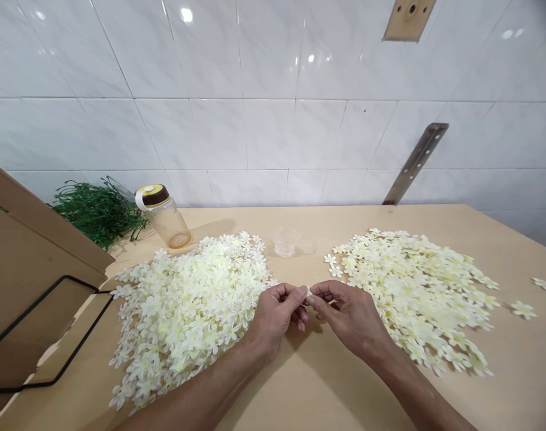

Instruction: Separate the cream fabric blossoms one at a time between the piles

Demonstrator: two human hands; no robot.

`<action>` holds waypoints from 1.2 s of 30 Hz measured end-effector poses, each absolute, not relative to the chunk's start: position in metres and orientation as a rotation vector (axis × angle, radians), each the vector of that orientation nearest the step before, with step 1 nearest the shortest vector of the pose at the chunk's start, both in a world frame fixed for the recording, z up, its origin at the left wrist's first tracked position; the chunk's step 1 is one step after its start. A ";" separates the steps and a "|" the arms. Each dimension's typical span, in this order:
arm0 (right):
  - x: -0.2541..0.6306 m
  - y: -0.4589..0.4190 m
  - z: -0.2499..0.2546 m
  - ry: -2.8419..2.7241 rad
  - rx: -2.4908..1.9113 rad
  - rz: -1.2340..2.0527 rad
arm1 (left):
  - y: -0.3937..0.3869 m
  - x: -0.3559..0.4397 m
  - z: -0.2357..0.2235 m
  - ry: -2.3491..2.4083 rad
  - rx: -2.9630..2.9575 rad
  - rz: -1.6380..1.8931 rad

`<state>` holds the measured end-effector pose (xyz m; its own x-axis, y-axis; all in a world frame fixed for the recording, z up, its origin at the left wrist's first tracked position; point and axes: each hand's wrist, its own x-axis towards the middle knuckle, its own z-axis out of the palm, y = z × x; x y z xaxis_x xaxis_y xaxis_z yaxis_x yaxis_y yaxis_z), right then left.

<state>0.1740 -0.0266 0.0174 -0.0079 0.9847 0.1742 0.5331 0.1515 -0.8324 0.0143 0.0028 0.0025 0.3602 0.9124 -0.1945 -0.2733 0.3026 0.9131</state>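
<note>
My left hand [279, 310] and my right hand [347, 314] meet above the table, thumbs and forefingers pinched together. Between the fingertips a bit of a small whitish piece [308, 291] shows, most likely an artificial flower petal piece; the fingers cover most of it. Left of my hands lies a large heap of pale yellow-white artificial flowers [196, 299]. To the right spreads a flatter pile of similar flowers [416, 287]. Just beyond my hands stands a small clear plastic cup [285, 242]; its contents are hard to make out.
A clear bottle with a brown and yellow lid [165, 218] stands at the back left, beside green artificial stems [100, 209]. A cardboard box [35, 269] and a black wire frame [70, 359] occupy the left edge. A metal bracket [414, 164] leans against the tiled wall.
</note>
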 end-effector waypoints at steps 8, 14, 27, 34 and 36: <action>0.173 -0.028 0.024 -1.676 -1.491 0.697 | 0.005 0.015 0.003 0.854 0.914 0.914; 0.176 -0.027 0.017 -1.568 -1.431 0.838 | 0.006 0.014 0.003 0.803 0.843 0.896; 0.176 -0.027 0.020 -1.569 -1.441 0.777 | 0.007 0.012 0.001 0.780 0.879 0.873; 0.177 -0.028 0.025 -1.691 -1.455 0.549 | 0.006 0.013 0.000 0.833 0.984 0.882; 0.178 -0.027 0.025 -1.722 -1.454 0.489 | 0.005 0.014 0.000 0.856 1.034 0.883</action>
